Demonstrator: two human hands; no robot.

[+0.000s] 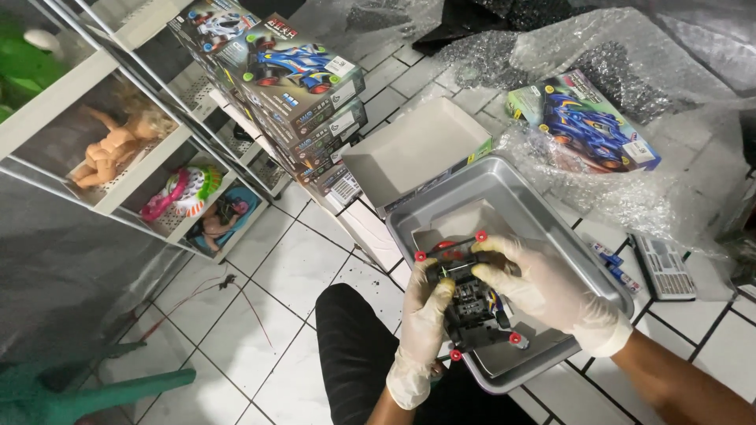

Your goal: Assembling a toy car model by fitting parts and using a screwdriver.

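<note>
While the grey tray (441,206) sits on the floor, the car (472,303) hangs over its near edge, gripped by left hand (421,330) and right hand (543,291) fingers closed round its chassis; light, brittle-looking plastic, best held by its sides.

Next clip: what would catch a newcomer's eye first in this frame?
At centre, the left hand and right hand, both in white gloves, grip a small black toy car chassis with red rollers over a grey metal tray on the tiled floor. Upper left, a leaning stack of toy car boxes with colourful racer pictures rests against a white shelf rack holding a doll and toys; another such box lies on bubble wrap at upper right.
</note>
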